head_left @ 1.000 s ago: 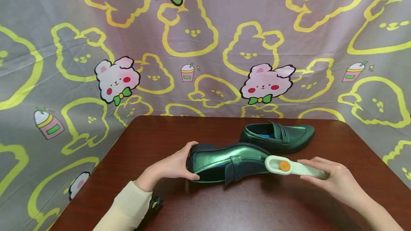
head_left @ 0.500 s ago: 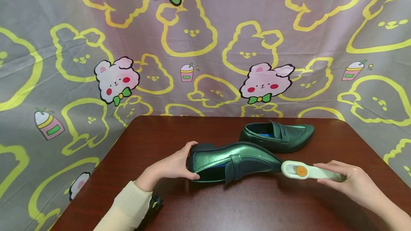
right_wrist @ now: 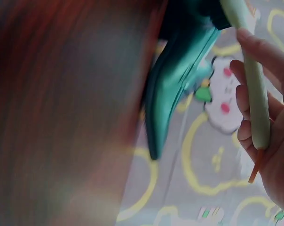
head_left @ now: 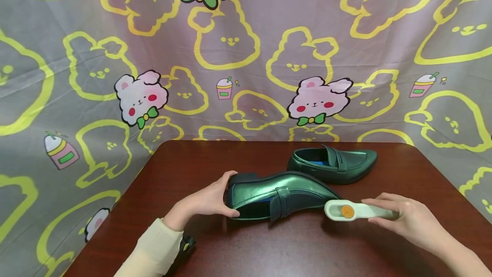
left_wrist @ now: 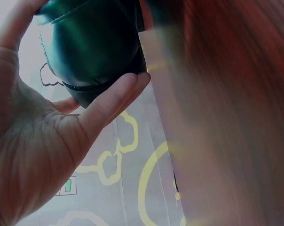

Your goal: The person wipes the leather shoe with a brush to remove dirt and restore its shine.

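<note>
In the head view my left hand [head_left: 207,200] grips the heel end of a shiny green loafer [head_left: 265,191], thumb near the opening and fingers behind the heel. The loafer is tipped on its side, opening towards me and toe to the right. The left wrist view shows the heel [left_wrist: 95,47] between thumb and fingers. My right hand [head_left: 407,217] holds the handle of a pale green brush [head_left: 369,210] with a round orange button on its head. The brush head is at the loafer's toe; its underside is hidden, so I cannot tell whether it touches.
A matching loafer [head_left: 334,163] stands upright behind, toe to the right. All this is on a dark red-brown table [head_left: 292,247]. A black object [head_left: 187,245] lies by the left sleeve. A patterned cloth [head_left: 250,54] hangs behind the table.
The brush first moved right past the toe tip, then back left and slightly lower, to the near side of the toe. My left hand and the loafer have stayed almost still.
</note>
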`<state>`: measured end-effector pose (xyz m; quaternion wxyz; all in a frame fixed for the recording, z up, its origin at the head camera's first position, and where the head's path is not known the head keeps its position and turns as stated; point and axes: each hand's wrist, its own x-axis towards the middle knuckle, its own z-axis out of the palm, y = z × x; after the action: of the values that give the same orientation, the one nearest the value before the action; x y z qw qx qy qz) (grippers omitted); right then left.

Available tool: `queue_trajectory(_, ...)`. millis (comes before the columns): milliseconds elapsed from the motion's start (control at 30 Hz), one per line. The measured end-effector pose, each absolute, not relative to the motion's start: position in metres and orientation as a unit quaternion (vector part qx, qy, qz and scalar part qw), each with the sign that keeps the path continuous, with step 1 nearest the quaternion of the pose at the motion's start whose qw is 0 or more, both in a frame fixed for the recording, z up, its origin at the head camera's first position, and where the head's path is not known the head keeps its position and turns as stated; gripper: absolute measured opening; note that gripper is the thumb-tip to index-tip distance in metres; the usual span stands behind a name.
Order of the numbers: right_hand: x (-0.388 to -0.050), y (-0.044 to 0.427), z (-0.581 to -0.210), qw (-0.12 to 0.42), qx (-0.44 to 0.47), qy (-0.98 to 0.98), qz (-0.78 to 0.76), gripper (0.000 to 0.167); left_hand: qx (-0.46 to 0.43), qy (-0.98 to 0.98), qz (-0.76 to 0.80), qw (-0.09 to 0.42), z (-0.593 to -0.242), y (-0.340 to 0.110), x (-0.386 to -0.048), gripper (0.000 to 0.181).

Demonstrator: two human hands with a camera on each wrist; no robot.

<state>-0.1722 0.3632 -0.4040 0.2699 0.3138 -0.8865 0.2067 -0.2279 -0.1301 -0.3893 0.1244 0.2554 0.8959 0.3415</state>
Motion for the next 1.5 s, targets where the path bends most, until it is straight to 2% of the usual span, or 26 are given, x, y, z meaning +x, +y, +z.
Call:
queue_trajectory(300,-0.177,0.400,-0.406,0.296,0.244,-0.898,0.214,0.055,0.260,0.895,0.341,0.122,-0.385,-0.130,-0.229,0.105)
queue_trajectory(567,-0.180,0.357,-0.389,0.255,0.277,-0.893,0.246,0.051,0.265,0.893,0.343,0.120,-0.387,-0.130,-0.229,0.107)
queue_trajectory(733,-0.191,0.351,-0.392,0.241,0.289,-0.888,0.264,0.048,0.263,0.894,0.343,0.122,-0.388,-0.130,-0.230,0.107)
queue_trajectory(967,-0.202,0.368,-0.398,0.284,0.247,-0.885,0.273,0.047,0.266,0.895,0.339,0.119,-0.390,-0.131,-0.229,0.107)
queue_trajectory(1167,-0.199,0.367,-0.397,0.282,0.247,-0.882,0.284,0.048,0.267,0.892,0.342,0.126,-0.391,-0.134,-0.228,0.106)
queue_trajectory(1500,-0.197,0.354,-0.388,0.300,0.275,-0.868,0.285,0.056,0.275,0.866,0.386,0.160,-0.390,-0.142,-0.225,0.095)
